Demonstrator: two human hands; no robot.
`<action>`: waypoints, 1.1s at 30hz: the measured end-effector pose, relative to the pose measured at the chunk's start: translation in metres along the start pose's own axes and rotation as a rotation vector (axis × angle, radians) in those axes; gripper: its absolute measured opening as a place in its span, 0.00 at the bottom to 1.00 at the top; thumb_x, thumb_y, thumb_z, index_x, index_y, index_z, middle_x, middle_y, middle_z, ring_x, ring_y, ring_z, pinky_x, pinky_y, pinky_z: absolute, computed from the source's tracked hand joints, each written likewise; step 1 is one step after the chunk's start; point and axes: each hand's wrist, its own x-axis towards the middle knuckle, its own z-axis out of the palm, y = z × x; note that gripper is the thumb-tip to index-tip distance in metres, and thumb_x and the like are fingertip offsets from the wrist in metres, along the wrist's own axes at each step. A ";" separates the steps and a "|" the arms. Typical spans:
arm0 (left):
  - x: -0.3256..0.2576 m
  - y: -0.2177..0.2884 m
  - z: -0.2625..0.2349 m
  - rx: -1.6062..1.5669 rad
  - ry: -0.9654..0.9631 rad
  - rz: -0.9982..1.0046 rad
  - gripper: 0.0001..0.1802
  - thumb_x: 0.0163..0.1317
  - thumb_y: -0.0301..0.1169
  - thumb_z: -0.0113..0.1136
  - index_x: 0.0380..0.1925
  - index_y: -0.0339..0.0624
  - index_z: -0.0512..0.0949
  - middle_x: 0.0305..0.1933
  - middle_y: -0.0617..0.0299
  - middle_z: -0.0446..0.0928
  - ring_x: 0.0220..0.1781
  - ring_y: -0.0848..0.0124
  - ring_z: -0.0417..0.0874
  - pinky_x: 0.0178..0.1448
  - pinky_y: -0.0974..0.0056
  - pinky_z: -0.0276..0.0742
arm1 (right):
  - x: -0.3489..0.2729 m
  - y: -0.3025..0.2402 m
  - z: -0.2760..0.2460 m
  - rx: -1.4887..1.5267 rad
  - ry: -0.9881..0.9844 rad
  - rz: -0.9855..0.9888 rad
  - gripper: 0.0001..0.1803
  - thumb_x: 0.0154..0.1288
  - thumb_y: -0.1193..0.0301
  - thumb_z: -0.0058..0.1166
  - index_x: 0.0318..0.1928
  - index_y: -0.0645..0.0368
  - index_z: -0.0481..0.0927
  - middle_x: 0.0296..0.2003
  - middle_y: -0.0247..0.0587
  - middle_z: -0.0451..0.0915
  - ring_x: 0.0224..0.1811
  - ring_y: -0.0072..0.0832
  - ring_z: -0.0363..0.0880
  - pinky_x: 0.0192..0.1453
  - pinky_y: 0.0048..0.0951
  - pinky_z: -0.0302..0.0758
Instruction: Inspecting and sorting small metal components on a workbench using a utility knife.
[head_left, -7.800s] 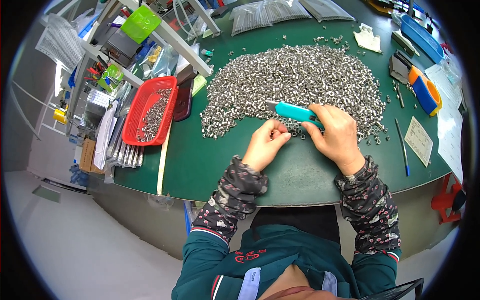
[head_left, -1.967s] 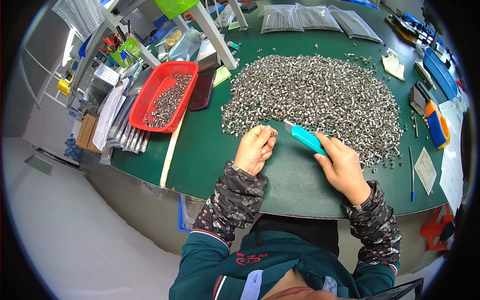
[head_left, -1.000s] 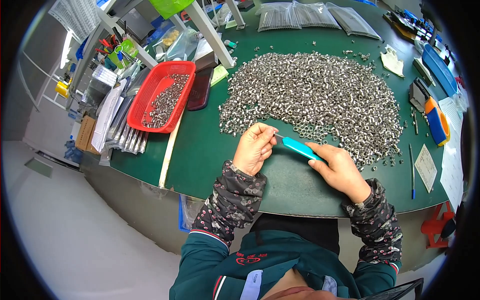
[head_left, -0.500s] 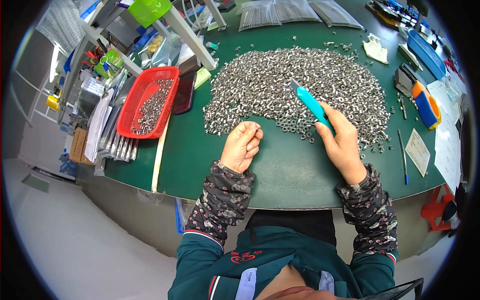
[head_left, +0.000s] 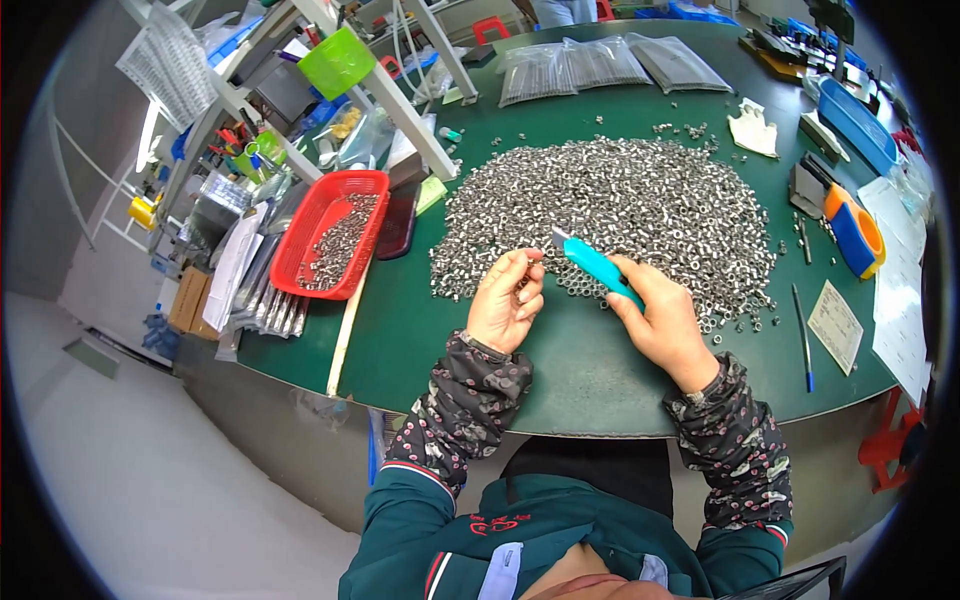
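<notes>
My right hand point(head_left: 663, 322) is closed around the turquoise handle of a utility knife point(head_left: 603, 268). Its short blade points up and left, close to my left fingertips, at the near edge of a wide pile of small silvery metal rings or nuts point(head_left: 610, 190). Thumb and forefinger of my left hand point(head_left: 506, 303) are pinched together, the other fingers curled. A tiny metal part point(head_left: 536, 259) seems to show at those fingertips, though its exact shape is too small to make out.
Left of the pile stands a red plastic basket point(head_left: 284, 262) with more metal parts inside, beside a dark phone-like slab point(head_left: 397, 222). Bagged parts point(head_left: 573, 68) lie at the back. On the right are a tape dispenser point(head_left: 853, 225), a pen point(head_left: 804, 340) and a paper tag point(head_left: 835, 326).
My right hand has brought the knife left and lower, so the blade is now near my left fingertips. The whole view has shifted, with the table sitting lower in the picture.
</notes>
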 end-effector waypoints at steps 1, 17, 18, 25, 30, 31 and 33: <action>0.001 0.000 0.000 -0.007 0.000 -0.004 0.08 0.61 0.30 0.43 0.34 0.38 0.69 0.25 0.64 0.66 0.17 0.82 0.59 0.16 0.80 0.53 | -0.001 0.000 0.000 0.007 -0.049 -0.003 0.18 0.50 0.72 0.51 0.44 0.57 0.69 0.26 0.43 0.72 0.27 0.40 0.73 0.29 0.34 0.69; -0.001 -0.005 -0.008 0.064 0.054 0.052 0.09 0.60 0.32 0.44 0.29 0.39 0.70 0.18 0.68 0.66 0.13 0.84 0.56 0.12 0.80 0.48 | -0.004 0.003 0.002 0.056 -0.319 0.024 0.19 0.49 0.70 0.51 0.44 0.58 0.71 0.28 0.47 0.73 0.32 0.41 0.73 0.36 0.35 0.69; -0.001 -0.006 -0.009 0.080 0.067 0.050 0.09 0.60 0.32 0.45 0.29 0.39 0.70 0.17 0.68 0.66 0.13 0.84 0.56 0.12 0.80 0.48 | -0.004 0.003 0.002 0.084 -0.320 0.018 0.19 0.49 0.70 0.51 0.44 0.58 0.71 0.28 0.47 0.73 0.32 0.41 0.73 0.36 0.35 0.69; -0.001 -0.005 -0.015 0.182 0.080 0.039 0.10 0.60 0.34 0.46 0.27 0.39 0.70 0.16 0.69 0.65 0.11 0.85 0.56 0.11 0.80 0.48 | -0.002 -0.004 -0.002 -0.062 -0.338 0.015 0.18 0.50 0.69 0.50 0.44 0.57 0.70 0.26 0.45 0.72 0.27 0.41 0.72 0.30 0.38 0.69; -0.002 -0.004 -0.011 0.227 0.113 0.037 0.11 0.60 0.34 0.45 0.25 0.40 0.69 0.15 0.69 0.64 0.11 0.86 0.56 0.11 0.80 0.48 | -0.003 -0.007 -0.002 -0.185 -0.302 -0.018 0.18 0.49 0.69 0.51 0.44 0.55 0.70 0.23 0.42 0.70 0.26 0.39 0.73 0.28 0.36 0.69; -0.002 -0.004 -0.012 0.227 0.117 0.037 0.11 0.60 0.34 0.45 0.25 0.40 0.69 0.15 0.69 0.64 0.11 0.86 0.56 0.11 0.80 0.48 | -0.003 -0.007 -0.001 -0.183 -0.304 -0.019 0.18 0.49 0.69 0.51 0.44 0.55 0.70 0.23 0.42 0.70 0.26 0.39 0.73 0.28 0.36 0.69; -0.003 -0.004 -0.014 0.252 0.108 0.035 0.11 0.60 0.35 0.45 0.24 0.40 0.69 0.15 0.69 0.64 0.11 0.86 0.55 0.11 0.80 0.47 | -0.003 -0.007 0.000 -0.214 -0.281 -0.058 0.18 0.48 0.69 0.52 0.43 0.55 0.70 0.22 0.41 0.69 0.25 0.37 0.72 0.27 0.35 0.69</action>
